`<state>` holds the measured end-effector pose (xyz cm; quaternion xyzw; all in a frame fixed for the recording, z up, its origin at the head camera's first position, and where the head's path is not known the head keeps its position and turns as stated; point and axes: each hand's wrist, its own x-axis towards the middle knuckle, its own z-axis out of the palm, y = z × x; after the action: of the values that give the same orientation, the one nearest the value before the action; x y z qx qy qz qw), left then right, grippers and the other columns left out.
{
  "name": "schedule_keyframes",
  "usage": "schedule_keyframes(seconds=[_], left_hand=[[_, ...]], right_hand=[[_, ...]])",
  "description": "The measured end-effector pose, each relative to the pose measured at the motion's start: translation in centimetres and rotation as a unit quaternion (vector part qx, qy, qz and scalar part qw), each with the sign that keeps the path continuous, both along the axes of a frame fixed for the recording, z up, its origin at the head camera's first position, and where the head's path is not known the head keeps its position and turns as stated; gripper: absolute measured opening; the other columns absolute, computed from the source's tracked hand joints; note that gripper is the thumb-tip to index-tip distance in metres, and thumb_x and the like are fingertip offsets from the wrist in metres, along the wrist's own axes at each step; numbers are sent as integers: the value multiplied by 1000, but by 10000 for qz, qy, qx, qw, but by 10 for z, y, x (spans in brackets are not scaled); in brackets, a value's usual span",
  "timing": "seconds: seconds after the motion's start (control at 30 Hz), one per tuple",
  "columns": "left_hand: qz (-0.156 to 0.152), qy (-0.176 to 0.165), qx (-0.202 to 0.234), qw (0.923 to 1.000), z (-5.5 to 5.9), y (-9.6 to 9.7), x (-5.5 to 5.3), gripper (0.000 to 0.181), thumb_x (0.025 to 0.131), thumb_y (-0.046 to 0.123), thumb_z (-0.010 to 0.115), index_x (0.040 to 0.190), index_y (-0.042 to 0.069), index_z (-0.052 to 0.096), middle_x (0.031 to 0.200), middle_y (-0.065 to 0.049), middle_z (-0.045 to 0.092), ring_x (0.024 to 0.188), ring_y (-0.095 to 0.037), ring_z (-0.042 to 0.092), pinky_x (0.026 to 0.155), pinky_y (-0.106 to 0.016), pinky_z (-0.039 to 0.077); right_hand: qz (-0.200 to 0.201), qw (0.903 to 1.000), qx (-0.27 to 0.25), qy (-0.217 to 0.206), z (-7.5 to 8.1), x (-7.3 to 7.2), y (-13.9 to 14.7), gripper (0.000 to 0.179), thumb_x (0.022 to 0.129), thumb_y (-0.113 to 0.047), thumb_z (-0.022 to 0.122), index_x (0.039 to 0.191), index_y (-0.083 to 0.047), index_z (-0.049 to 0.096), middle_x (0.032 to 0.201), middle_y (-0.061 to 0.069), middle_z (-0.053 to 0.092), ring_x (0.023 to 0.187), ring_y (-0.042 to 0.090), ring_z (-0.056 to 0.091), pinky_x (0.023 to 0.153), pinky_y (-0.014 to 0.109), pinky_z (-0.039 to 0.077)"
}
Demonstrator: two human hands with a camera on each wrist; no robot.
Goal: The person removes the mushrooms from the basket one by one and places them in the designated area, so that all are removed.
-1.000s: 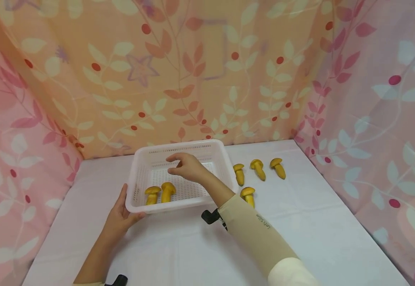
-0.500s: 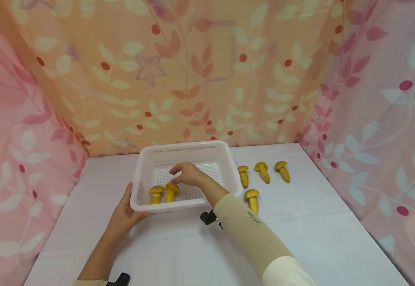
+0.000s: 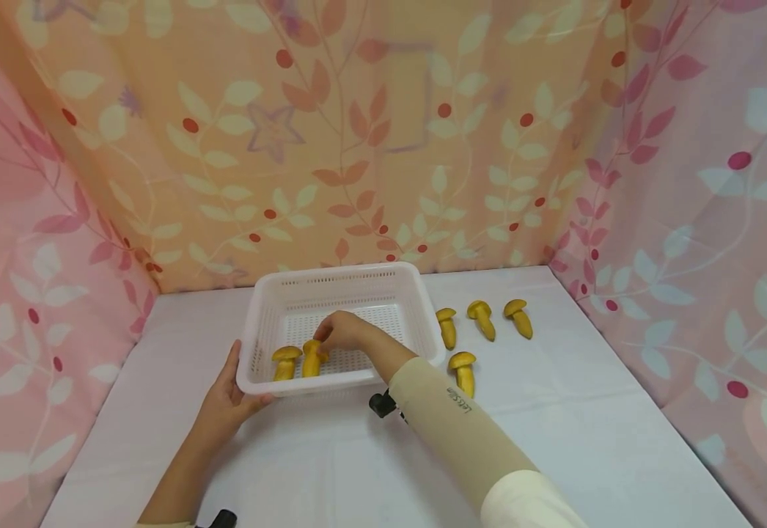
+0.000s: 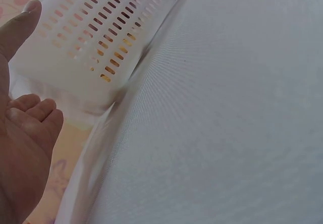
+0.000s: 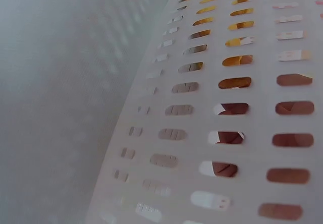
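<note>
A white slotted plastic basket point(image 3: 350, 379) sits on the table with two yellow mushrooms in its near left part. My right hand point(image 3: 345, 331) reaches in over the near rim and pinches the cap of the right-hand mushroom point(image 3: 310, 367). The other mushroom point(image 3: 285, 364) lies just left of it. At the basket's near left corner my left hand point(image 3: 225, 403) holds on, thumb at the front and fingers along the side. The left wrist view shows that hand point(image 4: 25, 148) against the basket wall point(image 4: 60, 57). Only slotted wall point(image 5: 260, 95) shows clearly in the right wrist view.
Several more yellow mushrooms lie right of the basket: a near one point(image 3: 463, 375), and a row behind it ending at the far right mushroom point(image 3: 519, 319). A white cloth covers the table point(image 3: 555, 425). Patterned curtains point(image 3: 383, 147) stand behind and on both sides.
My right hand has moved down and slightly left from above the basket, and its fingers have taken hold of the right-hand mushroom's cap. The left hand stays at the corner.
</note>
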<state>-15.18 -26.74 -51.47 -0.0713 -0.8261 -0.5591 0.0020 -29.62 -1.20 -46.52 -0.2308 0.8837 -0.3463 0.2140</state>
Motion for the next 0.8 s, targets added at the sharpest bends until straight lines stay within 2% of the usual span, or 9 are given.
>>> schedule_keyframes(seconds=[0.2,0.43,0.63,0.8], left_hand=[[50,3,-81,10000,2,-3,-1,114,91,22,80,161,46,-6,173,6,4,158,-33,11,105,-11,31],[-37,-126,-31,9999,0,-1,2,116,90,20,81,162,42,-7,173,1,4,156,-36,15,104,-11,33],[52,-120,140,9998,0,0,3,117,90,17,81,161,44,-7,173,3,4,157,-36,15,102,-6,32],[-124,-8,357,9993,-3,2,2,115,90,12,80,162,42,-5,173,0,6,156,-37,15,101,-6,35]], right_hand=[[-66,9999,-103,-51,4,0,-3,18,87,-13,82,104,-8,77,95,-1,74,88,11,64,88,23,54],[-83,9990,13,443,15,-2,10,19,88,-18,82,105,-12,77,96,-5,74,89,9,65,87,22,54],[-108,9954,-672,680,39,-4,29,26,91,-21,79,114,-10,75,104,-2,75,98,12,67,86,25,57],[-174,9905,-976,951,56,0,50,27,92,-26,79,116,-13,76,103,-5,75,94,12,67,81,23,57]])
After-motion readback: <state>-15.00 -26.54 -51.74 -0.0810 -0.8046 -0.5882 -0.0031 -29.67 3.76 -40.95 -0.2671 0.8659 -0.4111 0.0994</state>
